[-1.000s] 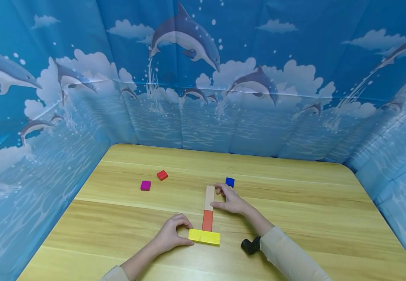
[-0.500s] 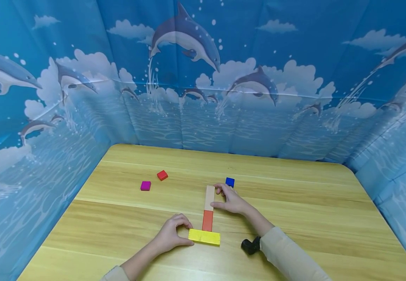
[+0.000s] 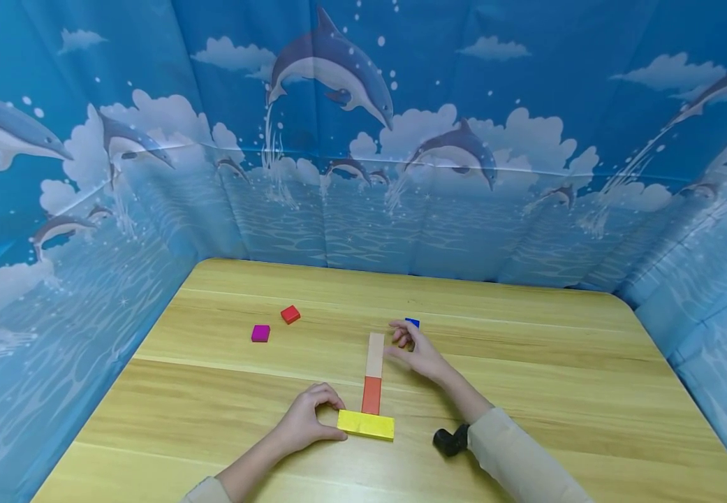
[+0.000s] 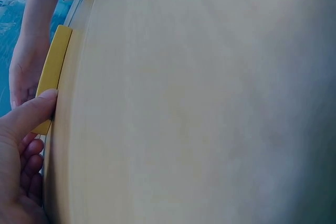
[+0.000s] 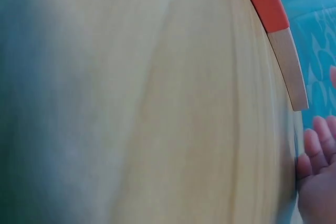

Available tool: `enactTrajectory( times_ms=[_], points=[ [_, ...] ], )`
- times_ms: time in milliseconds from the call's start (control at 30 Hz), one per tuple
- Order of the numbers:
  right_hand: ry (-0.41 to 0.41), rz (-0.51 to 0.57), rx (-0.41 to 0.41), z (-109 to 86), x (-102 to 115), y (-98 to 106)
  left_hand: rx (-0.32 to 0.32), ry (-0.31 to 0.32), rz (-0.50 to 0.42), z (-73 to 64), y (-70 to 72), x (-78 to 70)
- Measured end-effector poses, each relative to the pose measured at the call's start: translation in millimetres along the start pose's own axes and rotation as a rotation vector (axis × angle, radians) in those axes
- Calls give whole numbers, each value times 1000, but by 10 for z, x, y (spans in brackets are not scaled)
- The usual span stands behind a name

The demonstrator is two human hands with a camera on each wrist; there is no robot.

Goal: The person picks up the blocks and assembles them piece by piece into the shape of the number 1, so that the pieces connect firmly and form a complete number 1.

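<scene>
Three wooden blocks form an upside-down T on the table in the head view. Its crosspiece is a yellow block, and my left hand pinches the left end of it. In the left wrist view the thumb presses the near side of that yellow block. From the yellow block's far side runs an orange-red block, with a plain wood block end to end beyond it. My right hand is just right of the plain block, apart from it, fingers loosely bent and holding nothing.
A blue block lies behind the right hand, partly hidden by it. A small red block and a magenta block lie at the back left. A black device sits by the right sleeve. A dolphin-print curtain surrounds the table.
My right hand has let go of the plain wood block and shifted slightly right, covering more of the blue block. The left hand and the blocks stay where they were.
</scene>
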State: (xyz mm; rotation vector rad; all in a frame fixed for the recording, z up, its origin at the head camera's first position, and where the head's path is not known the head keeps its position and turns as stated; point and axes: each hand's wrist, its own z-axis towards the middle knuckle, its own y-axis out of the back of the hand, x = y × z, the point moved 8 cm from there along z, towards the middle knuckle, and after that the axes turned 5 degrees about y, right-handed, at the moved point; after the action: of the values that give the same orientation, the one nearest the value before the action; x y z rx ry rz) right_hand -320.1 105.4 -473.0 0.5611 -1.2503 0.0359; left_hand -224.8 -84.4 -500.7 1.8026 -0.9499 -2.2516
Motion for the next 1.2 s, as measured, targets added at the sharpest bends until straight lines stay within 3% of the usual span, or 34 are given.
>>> enactTrajectory(
  times_ms=[167, 300, 433, 600, 867, 1200],
  points=[
    [74, 4, -138, -12, 224, 194, 4, 2, 0, 5, -6, 13],
    [124, -27, -242, -8, 224, 352, 5, 3, 0, 7, -4, 15],
    [118, -74, -292, -17, 195, 467, 3, -4, -2, 10, 4, 8],
    [75, -94, -280, -8, 38, 549, 4, -7, -1, 18, 15, -5],
    [-25, -217, -213, 15, -417, 569, 8, 2, -3, 25, 29, -21],
    [-53, -247, -193, 23, -473, 549, 15, 12, -13, 32, 33, -30]
  ],
)
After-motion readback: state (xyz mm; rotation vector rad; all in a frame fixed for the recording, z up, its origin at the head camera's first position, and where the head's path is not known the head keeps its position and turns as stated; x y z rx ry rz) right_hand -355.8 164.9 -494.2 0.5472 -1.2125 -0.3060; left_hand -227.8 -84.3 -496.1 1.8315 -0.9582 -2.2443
